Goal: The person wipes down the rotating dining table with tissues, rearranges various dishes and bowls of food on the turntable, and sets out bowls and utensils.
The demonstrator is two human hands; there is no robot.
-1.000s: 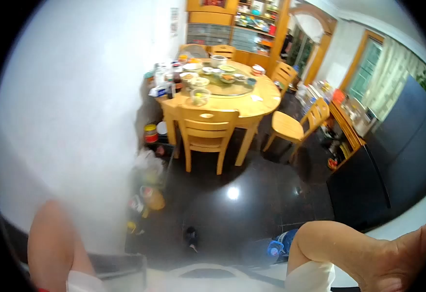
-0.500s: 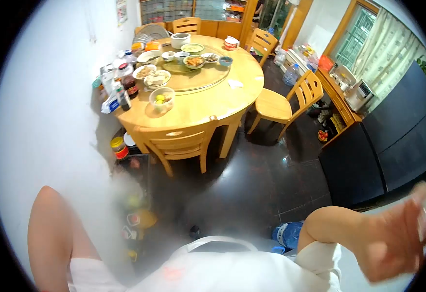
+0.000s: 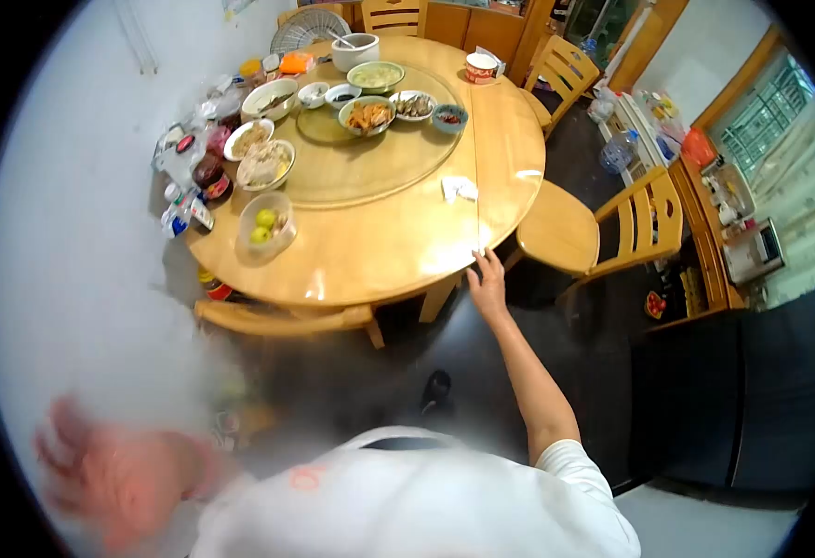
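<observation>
Plainly, the right hand is placed nearer to the table: its fingertips are seen at the near rim, toward the right side, though whether the wood is pressed or only overlapped from above cannot be told. Its fingers are parted and nothing is gripped. By the right arm, a line is drawn forward and slightly leftward to that rim. The left hand is held low and well apart from the table, near the wall; it is blurred, but its fingers appear spread, and no object can be made out in it.

The table is set ahead of both hands; being round, no long axis is offered. Just beyond the right fingertips, a tissue is laid on the bare wood, outside the turntable. Left of that, a tub of fruit is stood near the rim. The right chair is placed beside the right hand, and the near chair is set between the two hands, against the table's front.
</observation>
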